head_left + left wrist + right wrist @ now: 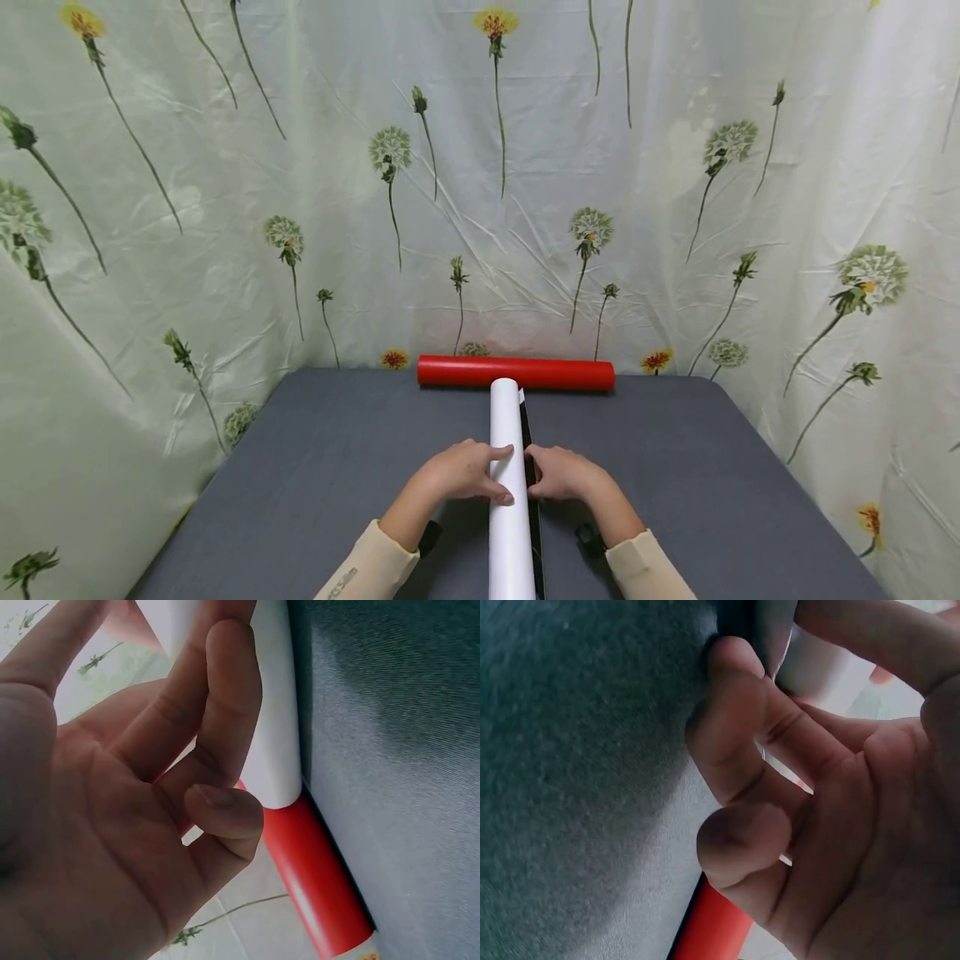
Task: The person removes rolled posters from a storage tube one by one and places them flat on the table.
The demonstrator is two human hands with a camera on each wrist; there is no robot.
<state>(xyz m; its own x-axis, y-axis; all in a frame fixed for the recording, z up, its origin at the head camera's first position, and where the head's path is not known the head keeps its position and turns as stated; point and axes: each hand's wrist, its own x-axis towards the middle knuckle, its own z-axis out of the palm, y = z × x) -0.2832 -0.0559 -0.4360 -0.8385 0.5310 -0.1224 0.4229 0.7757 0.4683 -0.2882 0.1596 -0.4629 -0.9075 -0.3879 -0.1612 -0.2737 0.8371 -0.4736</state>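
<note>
A long white roll (507,425) of smooth sheet material lies lengthwise down the middle of the table, pointing away from me. Along its right side runs a narrow black strip (533,517) with a pale upturned corner at the far end. My left hand (461,471) holds the roll from the left, thumb and forefinger over its top, the other fingers curled at its side in the left wrist view. From the right, my right hand (566,475) pinches the black strip's edge with thumb and bent fingers. The right wrist view mostly hides that pinch behind the fingers.
A red roll (555,374) lies crosswise at the table's back edge, just beyond the white roll's far end. The dark grey table (337,475) extends to both sides. Behind it hangs a pale curtain (330,183) printed with dandelions.
</note>
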